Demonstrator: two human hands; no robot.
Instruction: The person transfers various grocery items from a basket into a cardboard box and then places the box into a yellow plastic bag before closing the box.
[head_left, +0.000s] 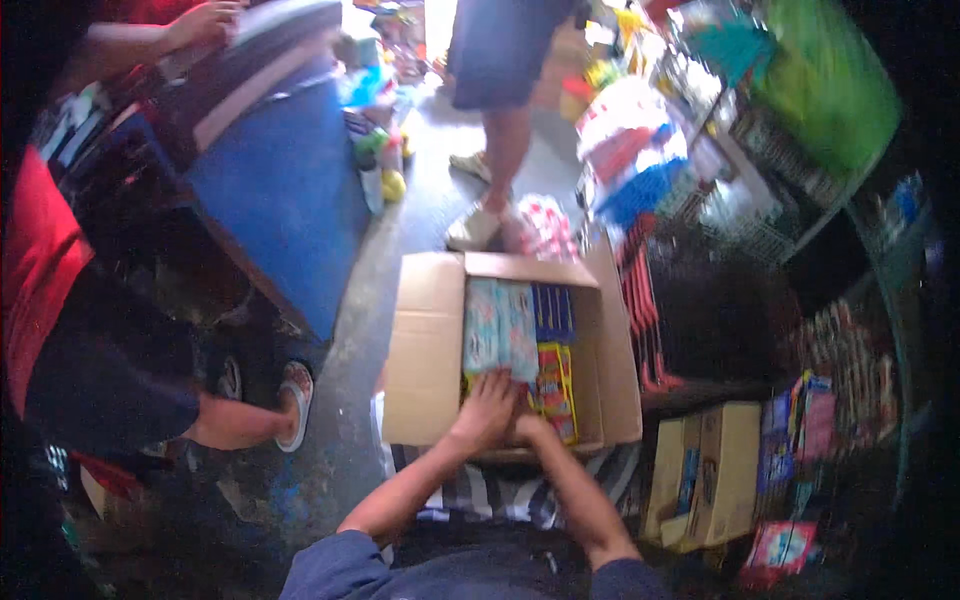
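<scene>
An open cardboard box (424, 352) stands before me, its flaps folded outward. Both my hands reach into its near part. My left hand (489, 411) lies palm down by the near end of pale blue printed packs (501, 326), its fingers stretched forward. Tucked close on its right is my right hand (527, 426), largely covered by the left. What lies under the two hands is hidden, so a hold cannot be made out. To the right in the box are yellow-and-red packs (555, 390), and beyond them dark blue packs (553, 311).
Past the box a person (502, 142) stands beside a red-and-white bag (546, 225). Another person's sandalled foot (294, 405) is at left, near a blue panel (277, 195). Right of me are a second cardboard box (705, 472) and shelved goods (847, 367).
</scene>
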